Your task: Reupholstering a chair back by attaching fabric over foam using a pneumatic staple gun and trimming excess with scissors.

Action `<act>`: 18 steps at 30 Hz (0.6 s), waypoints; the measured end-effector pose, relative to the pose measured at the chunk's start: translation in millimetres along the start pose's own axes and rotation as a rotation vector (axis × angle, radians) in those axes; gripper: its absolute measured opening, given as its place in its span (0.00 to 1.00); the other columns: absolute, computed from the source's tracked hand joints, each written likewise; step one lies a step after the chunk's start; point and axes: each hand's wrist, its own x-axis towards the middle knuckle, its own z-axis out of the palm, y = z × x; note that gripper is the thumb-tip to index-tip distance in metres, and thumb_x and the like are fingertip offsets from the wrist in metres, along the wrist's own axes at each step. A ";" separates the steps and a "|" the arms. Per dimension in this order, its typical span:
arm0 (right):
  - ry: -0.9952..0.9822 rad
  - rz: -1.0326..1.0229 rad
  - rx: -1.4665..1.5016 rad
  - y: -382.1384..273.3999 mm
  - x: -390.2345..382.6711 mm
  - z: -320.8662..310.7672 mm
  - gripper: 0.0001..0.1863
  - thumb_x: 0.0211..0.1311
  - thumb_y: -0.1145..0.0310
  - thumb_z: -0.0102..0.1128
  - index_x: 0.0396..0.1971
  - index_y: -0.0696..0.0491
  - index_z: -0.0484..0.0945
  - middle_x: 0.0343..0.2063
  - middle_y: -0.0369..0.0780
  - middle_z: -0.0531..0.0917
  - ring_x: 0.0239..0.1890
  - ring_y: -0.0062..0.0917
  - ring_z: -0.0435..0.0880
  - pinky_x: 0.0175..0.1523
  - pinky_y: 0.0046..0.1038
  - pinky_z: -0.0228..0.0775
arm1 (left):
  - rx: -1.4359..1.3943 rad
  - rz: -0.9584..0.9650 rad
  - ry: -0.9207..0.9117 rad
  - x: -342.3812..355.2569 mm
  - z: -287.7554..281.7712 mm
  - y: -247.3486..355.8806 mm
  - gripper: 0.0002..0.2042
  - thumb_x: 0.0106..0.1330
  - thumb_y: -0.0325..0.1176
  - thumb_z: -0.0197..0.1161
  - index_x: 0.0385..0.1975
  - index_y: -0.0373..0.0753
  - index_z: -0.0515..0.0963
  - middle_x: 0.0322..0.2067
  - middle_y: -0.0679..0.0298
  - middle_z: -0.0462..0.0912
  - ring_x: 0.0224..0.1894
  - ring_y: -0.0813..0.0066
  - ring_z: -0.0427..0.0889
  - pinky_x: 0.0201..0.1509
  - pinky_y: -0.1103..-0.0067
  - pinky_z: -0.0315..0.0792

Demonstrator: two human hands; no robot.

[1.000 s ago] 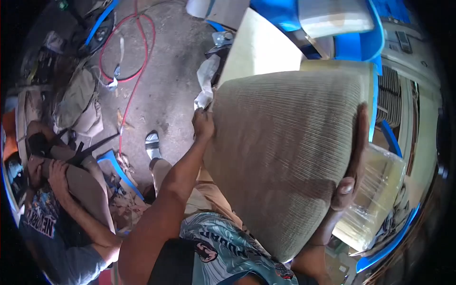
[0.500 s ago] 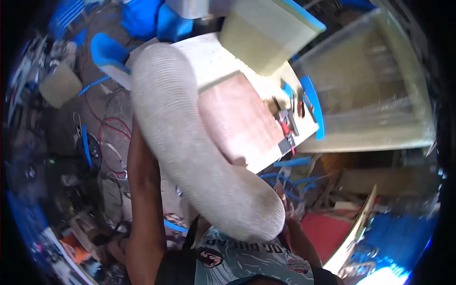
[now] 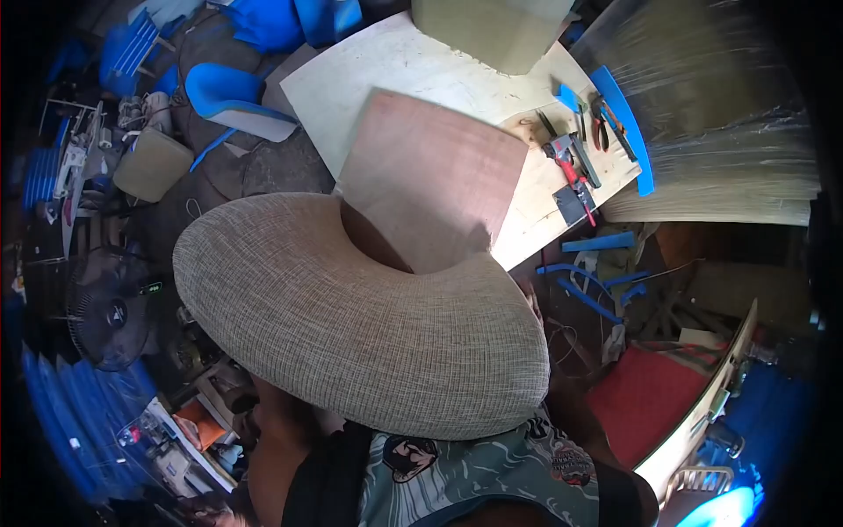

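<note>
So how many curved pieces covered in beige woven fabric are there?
1: the curved piece, in front of the person's torso, hollow side toward the light tabletop. Others may be hidden.

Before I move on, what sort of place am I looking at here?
Probably an upholstery or furniture workshop: a curved padded piece covered in woven fabric, a pale wooden worktop with hand tools lying near its edge, and a yellowish block that looks like foam.
</note>
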 end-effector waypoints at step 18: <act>-0.240 -0.776 0.318 -357.8 107.5 14.6 0.38 0.74 0.42 0.30 0.63 0.63 0.64 0.56 0.51 0.76 0.56 0.38 0.77 0.62 0.37 0.69 | -0.487 0.580 -0.418 -85.0 164.2 245.0 0.38 0.70 0.66 0.38 0.71 0.43 0.55 0.66 0.59 0.65 0.65 0.59 0.68 0.67 0.65 0.64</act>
